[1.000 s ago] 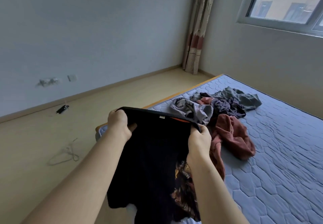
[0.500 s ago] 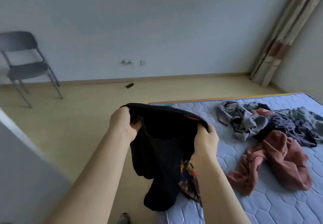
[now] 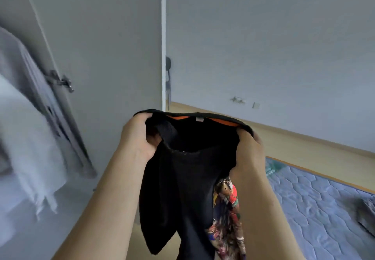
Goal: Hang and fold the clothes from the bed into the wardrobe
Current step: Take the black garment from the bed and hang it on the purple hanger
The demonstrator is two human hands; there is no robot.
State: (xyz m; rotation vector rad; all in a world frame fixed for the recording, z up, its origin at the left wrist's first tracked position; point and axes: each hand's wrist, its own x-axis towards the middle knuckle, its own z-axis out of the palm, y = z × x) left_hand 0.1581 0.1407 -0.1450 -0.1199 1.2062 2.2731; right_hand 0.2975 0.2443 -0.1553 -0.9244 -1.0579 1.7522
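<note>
Right now your left hand (image 3: 138,138) & right hand (image 3: 248,150) each grip the black shirt (image 3: 188,178) at its top edge, held up btwn the open wardrobe door (image 3: 113,57) & the bed (image 3: 316,199).

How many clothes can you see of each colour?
Black: 1, the black T-shirt with a colourful print, gripped by the left hand and the right hand.
White: 1, the white fluffy garment hanging at the left.
Grey: 2, the grey striped garment hanging behind it and the grey crumpled garment on the blue quilted mattress.
Total: 4; the hanging ones are blurred.
</note>
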